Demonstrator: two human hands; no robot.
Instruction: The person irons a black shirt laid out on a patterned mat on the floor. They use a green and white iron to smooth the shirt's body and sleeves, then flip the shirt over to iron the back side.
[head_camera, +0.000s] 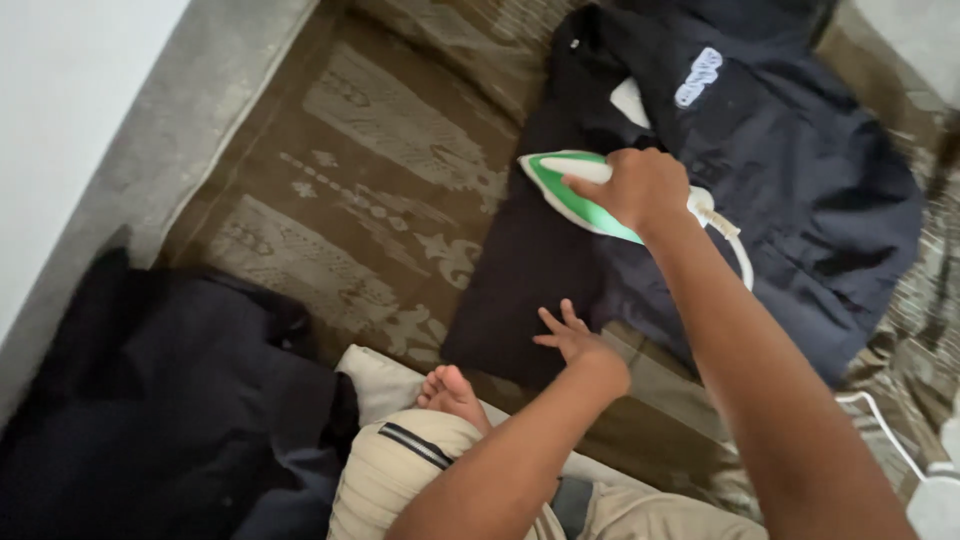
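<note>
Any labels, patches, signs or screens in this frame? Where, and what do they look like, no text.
Patch: on the chest of the dark navy garment, above the right hand on the green and white iron; small slanted oblong, pale blue-white.
Neck label: inside the garment's collar, left of the patch; plain white piece.
No packages, signs or screens.

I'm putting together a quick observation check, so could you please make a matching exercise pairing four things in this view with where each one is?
Things:
1. green-and-white iron
2. left hand
3. dark pile of clothes
4. white cord

Places:
A. lower left, beside the pale wall
B. lower right, running over the patterned cloth
C. held by the right hand on the dark navy garment
D. flat on the near edge of the dark navy garment

Pairs: 1-C, 2-D, 3-A, 4-B
</note>
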